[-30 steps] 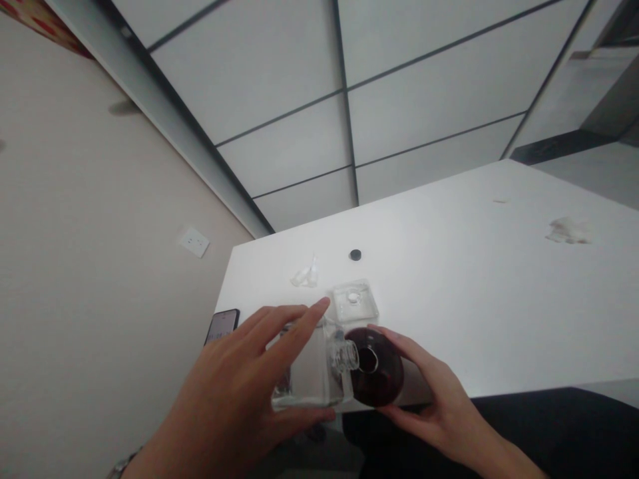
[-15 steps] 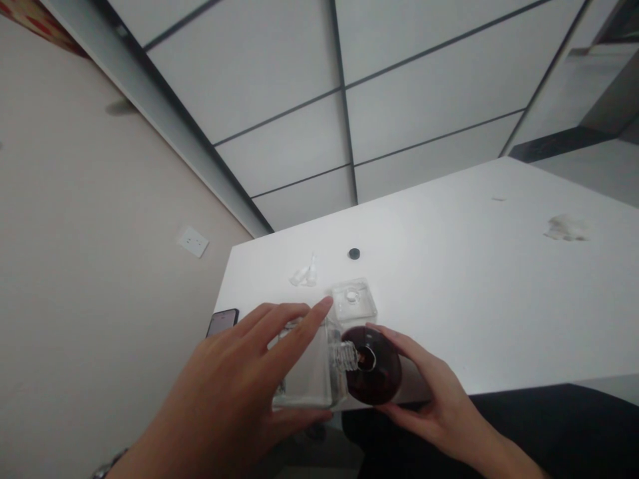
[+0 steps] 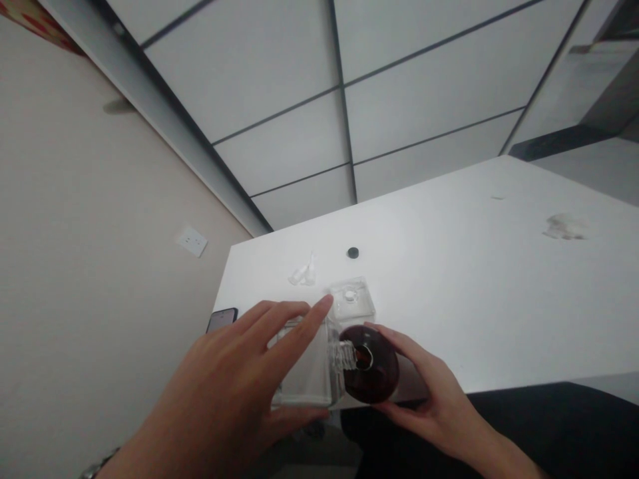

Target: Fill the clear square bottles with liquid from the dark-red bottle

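My left hand (image 3: pixel 239 379) grips a clear square glass bottle (image 3: pixel 307 369), tipped on its side with its threaded neck pointing right. The neck meets the mouth of a round bottle (image 3: pixel 372 372) full of dark red liquid, which my right hand (image 3: pixel 429 399) holds from the right side. Both bottles are at the near edge of the white table (image 3: pixel 474 299). Just behind them stands a second clear square bottle (image 3: pixel 352 299).
A small black cap (image 3: pixel 353 252) and a clear plastic piece (image 3: pixel 302 273) lie farther back on the table. A dark phone (image 3: pixel 222 319) rests at the table's left edge. Crumpled white scraps (image 3: pixel 564 226) lie at the far right. A wall with a socket (image 3: pixel 192 240) is on the left.
The two bottles and both hands have shifted very slightly upward and leftward in view; the tipped bottle's neck stays at the dark bottle's mouth.
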The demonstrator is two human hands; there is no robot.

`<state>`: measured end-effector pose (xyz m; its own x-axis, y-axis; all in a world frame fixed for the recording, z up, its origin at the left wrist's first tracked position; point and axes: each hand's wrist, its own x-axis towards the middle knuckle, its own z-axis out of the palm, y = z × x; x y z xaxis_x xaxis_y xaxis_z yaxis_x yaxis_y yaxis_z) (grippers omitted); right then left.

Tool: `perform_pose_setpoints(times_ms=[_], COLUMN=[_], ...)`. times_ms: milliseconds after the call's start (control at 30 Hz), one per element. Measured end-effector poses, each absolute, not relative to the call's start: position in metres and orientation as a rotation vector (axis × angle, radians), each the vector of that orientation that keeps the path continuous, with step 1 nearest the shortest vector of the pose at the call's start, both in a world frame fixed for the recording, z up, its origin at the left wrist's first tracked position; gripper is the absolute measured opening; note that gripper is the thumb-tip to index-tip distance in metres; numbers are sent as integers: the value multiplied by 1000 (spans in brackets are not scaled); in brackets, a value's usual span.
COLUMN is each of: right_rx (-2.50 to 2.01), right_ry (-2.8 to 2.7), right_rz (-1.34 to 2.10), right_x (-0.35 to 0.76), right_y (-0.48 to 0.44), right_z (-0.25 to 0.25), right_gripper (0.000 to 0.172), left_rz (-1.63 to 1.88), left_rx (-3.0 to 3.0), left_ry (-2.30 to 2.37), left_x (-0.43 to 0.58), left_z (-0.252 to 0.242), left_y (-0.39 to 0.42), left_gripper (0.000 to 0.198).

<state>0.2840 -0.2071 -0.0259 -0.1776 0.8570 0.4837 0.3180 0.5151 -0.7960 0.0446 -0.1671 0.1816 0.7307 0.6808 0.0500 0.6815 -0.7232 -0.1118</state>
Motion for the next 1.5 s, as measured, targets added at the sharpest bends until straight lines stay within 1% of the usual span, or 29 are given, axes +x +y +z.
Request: perform_pose_setpoints(times_ms=[167, 300, 700, 933, 1367, 1500], right_rx=[-990, -999, -1004, -1006, -985, -961], right_ry=[-1751, -1762, -1746, -1746, -1738, -1730], right_rz=[653, 644, 646, 630, 676, 688], right_x=[284, 284, 284, 284, 285, 285], right_y=[-207, -207, -207, -207, -208, -207], right_z=[-26, -27, -26, -24, -26, -25], right_gripper=[74, 73, 74, 72, 79, 78], left_rz=[7, 21, 54, 41, 93, 123], left_rx=[-2825, -2798, -2794, -2804, -2808, -2809], left_ry=[-1090, -1112, -1128, -1092, -1075, -1030], left_x=[46, 45, 44, 48, 51, 53], left_z=[183, 182, 181, 185, 192, 195], left_y=[-167, -169, -171, -169, -167, -165], left_gripper=[103, 108, 114, 96, 88, 84])
